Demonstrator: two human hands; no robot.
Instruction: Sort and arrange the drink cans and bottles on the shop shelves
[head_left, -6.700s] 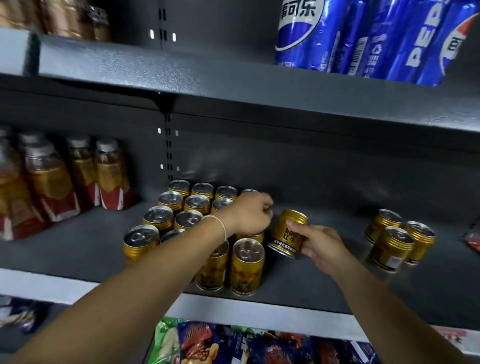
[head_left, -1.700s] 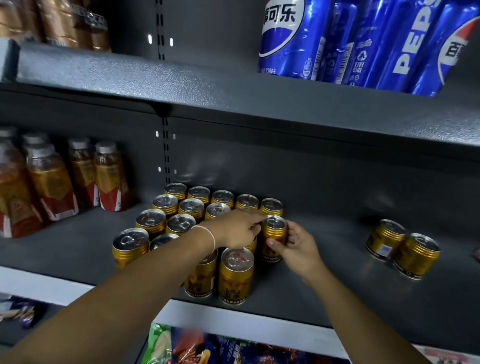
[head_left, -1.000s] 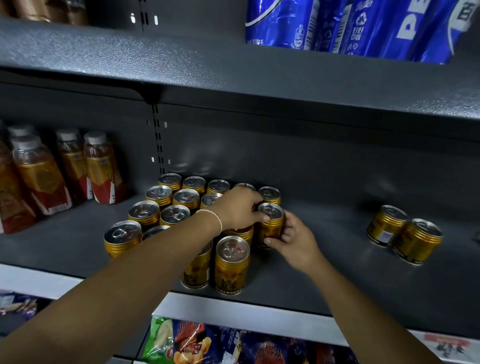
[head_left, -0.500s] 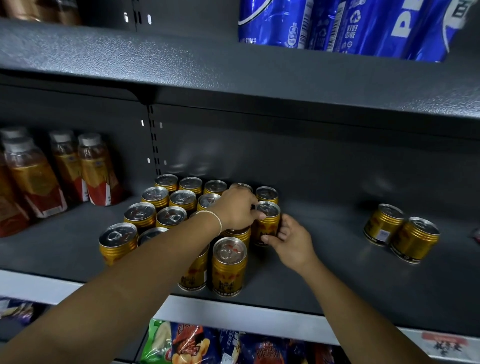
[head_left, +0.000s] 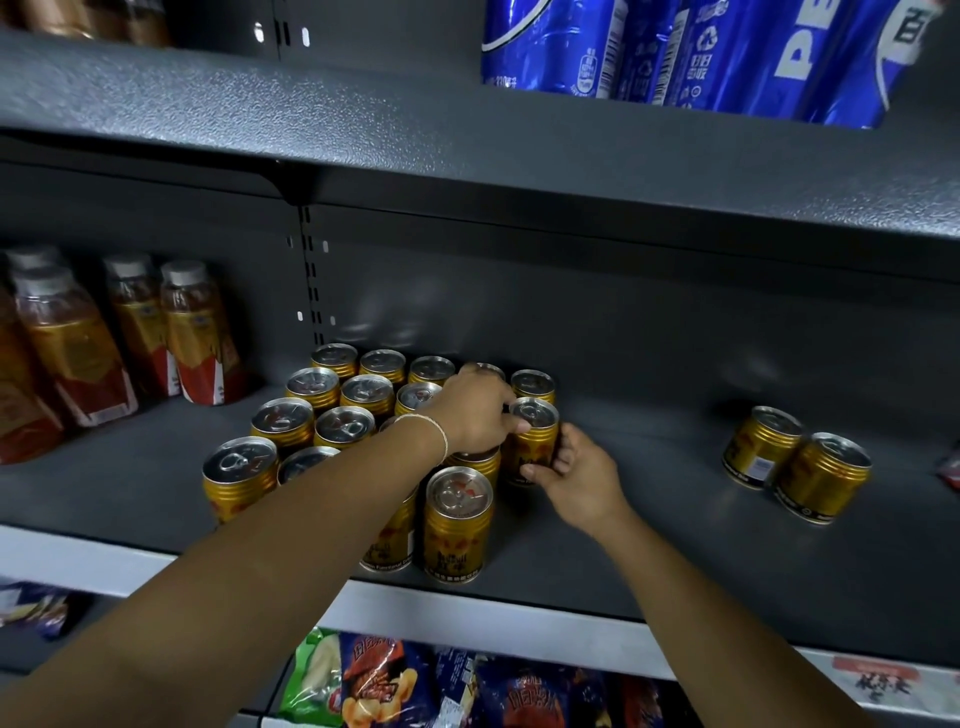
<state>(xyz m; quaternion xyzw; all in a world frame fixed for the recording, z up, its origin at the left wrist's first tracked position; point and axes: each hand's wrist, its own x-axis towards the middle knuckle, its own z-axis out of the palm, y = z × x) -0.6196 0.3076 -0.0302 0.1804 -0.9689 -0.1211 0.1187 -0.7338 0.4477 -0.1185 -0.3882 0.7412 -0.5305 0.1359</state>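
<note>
The gold can (head_left: 535, 441) in your right hand (head_left: 582, 478) stands upright on the middle shelf (head_left: 649, 519). It is at the right end of the block of gold cans (head_left: 343, 426), just in front of the back-row can. You look to be at the seating step, squaring this can into its row. Your right fingers (head_left: 565, 452) and thumb are curled round its lower body, grasping it from the right.

Your left hand (head_left: 475, 415) is cupped over the neighbouring cans, with its fingertips touching the gold can's lid rim. I cannot tell whether it grips what lies beneath it.

Next, I'd judge, you nudge the can flush against its neighbours and let go without rocking it. Then reach right for the two stray cans (head_left: 761, 447), which lean together well apart from the block. Approach them from above, since tilted cans may roll.

The bottles (head_left: 197, 338) at the left look already grouped.
</note>
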